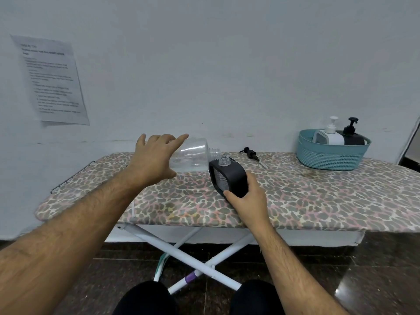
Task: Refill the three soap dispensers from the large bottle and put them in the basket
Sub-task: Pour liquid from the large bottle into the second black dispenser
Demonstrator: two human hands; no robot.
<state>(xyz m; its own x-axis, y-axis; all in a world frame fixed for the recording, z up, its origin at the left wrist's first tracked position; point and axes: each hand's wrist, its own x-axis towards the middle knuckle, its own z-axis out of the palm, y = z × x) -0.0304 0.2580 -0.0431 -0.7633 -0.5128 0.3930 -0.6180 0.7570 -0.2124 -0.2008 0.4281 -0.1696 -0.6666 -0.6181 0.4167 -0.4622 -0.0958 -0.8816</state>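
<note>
My left hand (153,159) grips the large clear bottle (193,155) by its base and holds it tipped on its side, its open threaded neck over the mouth of a black soap dispenser (229,176). That dispenser has no pump, leans to the left on the ironing board (318,201), and my right hand (246,196) holds its lower end. Its black pump (251,153) lies on the board behind it. At the right stands a teal basket (329,155) holding a white dispenser (329,135) and a black dispenser (352,135), both with pumps on.
The board has a leopard-print cover and stands against a pale wall on crossed white legs (193,258). A printed sheet (52,80) is taped to the wall at the left. Dark tiled floor lies below, and my knees show at the bottom edge.
</note>
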